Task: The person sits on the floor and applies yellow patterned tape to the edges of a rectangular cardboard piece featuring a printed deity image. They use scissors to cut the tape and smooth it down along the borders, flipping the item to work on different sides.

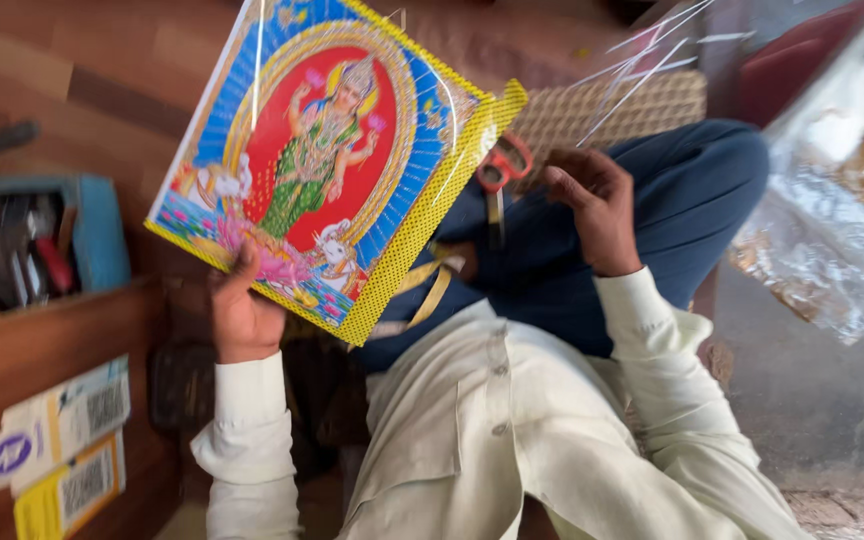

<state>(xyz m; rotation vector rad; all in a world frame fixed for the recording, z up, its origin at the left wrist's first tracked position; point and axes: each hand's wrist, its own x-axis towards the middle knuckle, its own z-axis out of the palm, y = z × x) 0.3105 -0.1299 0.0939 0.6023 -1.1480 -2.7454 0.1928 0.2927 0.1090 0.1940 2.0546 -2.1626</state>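
Left grip [244, 318] pinches glossy square picture [327, 165], plastic-wrapped, yellow dotted border.

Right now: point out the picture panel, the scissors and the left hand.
picture panel [327, 160], head view, on the red middle.
scissors [504, 160], head view, on the orange handle loops.
left hand [244, 315], head view, on its back.

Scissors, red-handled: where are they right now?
Head view, just right of centre: the scissors lie on the person's dark blue lap, between the picture's yellow edge and the right hand, which isn't holding them.

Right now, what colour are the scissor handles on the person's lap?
Red-orange scissors, seen in the head view.
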